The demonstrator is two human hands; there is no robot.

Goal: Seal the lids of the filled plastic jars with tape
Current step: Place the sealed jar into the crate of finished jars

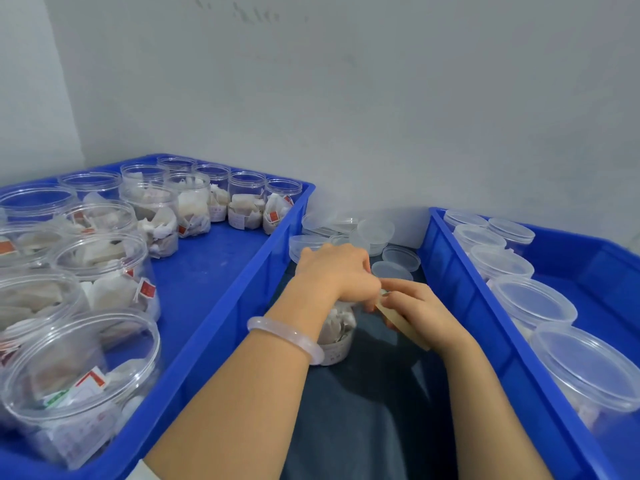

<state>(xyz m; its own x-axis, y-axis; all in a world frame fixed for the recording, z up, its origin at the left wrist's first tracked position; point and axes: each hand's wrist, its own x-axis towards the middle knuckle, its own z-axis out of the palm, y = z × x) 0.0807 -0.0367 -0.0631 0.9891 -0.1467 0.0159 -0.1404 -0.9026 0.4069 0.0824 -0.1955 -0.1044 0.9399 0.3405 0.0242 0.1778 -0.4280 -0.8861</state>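
Gripping the top of a filled plastic jar (334, 344) with the left hand (337, 271), fingers curled down over it and hiding the lid. Standing that jar upright on a dark wrinkled surface (363, 417), in the gap between two blue trays. Clasping a tan tape roll (403, 323) in the right hand (417, 306), just beside the jar's top, the fingertips of both hands meeting there. Wearing a pale bracelet (284, 332) on the left wrist. Crowding the left tray (221, 317) with open filled jars (100, 268); lining the right tray (460, 289) with lidded jars (533, 301). Lying heaped behind the hands, near the wall (346, 98): loose clear lids (375, 232).
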